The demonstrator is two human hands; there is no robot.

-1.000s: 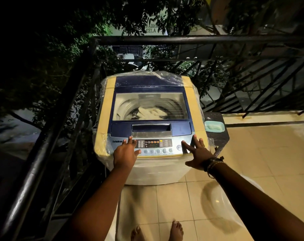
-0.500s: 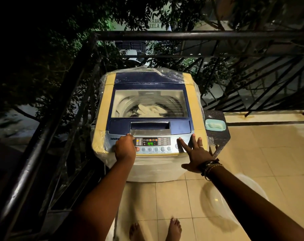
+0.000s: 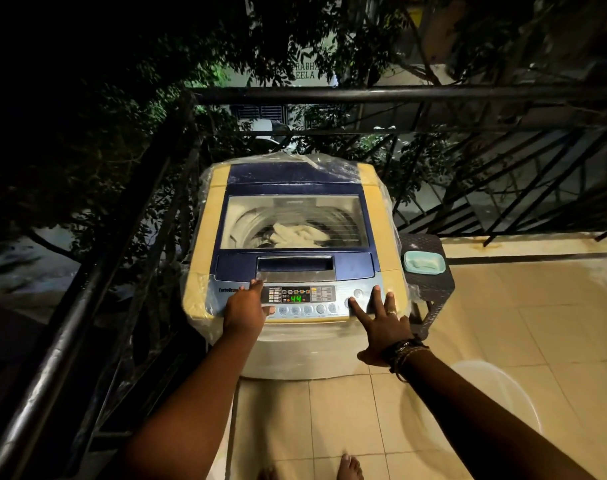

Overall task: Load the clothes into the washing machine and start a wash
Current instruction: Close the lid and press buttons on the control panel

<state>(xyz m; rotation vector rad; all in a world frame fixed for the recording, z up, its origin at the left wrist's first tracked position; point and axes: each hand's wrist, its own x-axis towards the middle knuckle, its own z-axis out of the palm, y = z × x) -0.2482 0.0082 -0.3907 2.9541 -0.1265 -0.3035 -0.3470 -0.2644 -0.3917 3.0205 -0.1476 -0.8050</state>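
Washing machine (image 3: 295, 265): top-loading, blue and yellow top, pale body, loosely wrapped in clear plastic film; stands on a tiled balcony floor (image 3: 503, 341) in the corner of a dark metal railing (image 3: 330, 94). Lid closed, with a transparent window.

Clothes (image 3: 298, 234): pale bundle visible through the lid window, lying inside the drum, beyond the fingertips of both hands.

Control panel (image 3: 302, 299): runs along the near edge of the machine, between the two hands. Green display (image 3: 296, 298) reads 44. A row of round buttons sits below the display.

Left hand (image 3: 246, 308): rests on the left end of the panel, fingers extended and loose, holding nothing; the thumb tip lies at the leftmost button of the row, the fingertips reach up toward the lid handle recess.

Right hand (image 3: 387, 322): fingers spread flat and released, holding nothing; the index fingertip touches the panel just right of the button row, below a round button. A ring on one finger, bracelets at the wrist.

Stool (image 3: 430, 289): dark woven-pattern, just right of the right hand's outer fingers, beside the machine. Carries a teal soap dish (image 3: 424, 262).

Basin (image 3: 503, 389): pale, round, on the floor under the right forearm.

Bare feet (image 3: 349, 467): at the bottom edge, on the tiles.
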